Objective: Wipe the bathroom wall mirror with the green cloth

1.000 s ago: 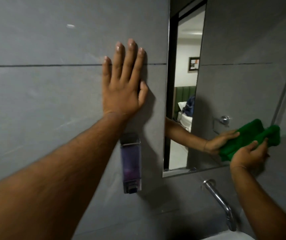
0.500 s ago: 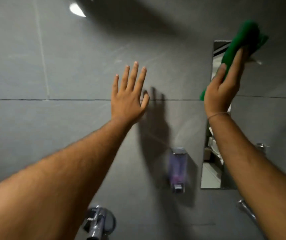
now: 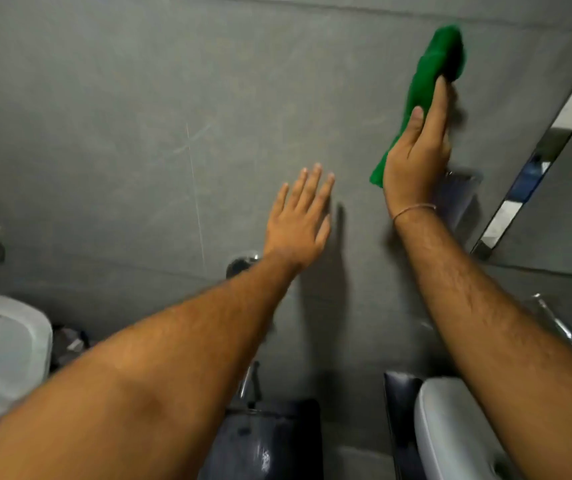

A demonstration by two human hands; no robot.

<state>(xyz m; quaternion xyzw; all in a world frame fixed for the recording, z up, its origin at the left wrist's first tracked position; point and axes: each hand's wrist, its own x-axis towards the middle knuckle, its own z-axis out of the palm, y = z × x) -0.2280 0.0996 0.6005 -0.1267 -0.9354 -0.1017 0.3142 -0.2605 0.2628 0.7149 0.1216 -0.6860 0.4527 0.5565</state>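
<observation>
Right now my right hand fingers clasp the green cloth lengthwise; the mirror lies right of them, my left hand splayed farther off.

There is only one view — the camera is sitting on the person's head, looking forward and down along both arms. It is facing the grey wall from close up and is tilting — the mirror edge is slanting at the right.
</observation>
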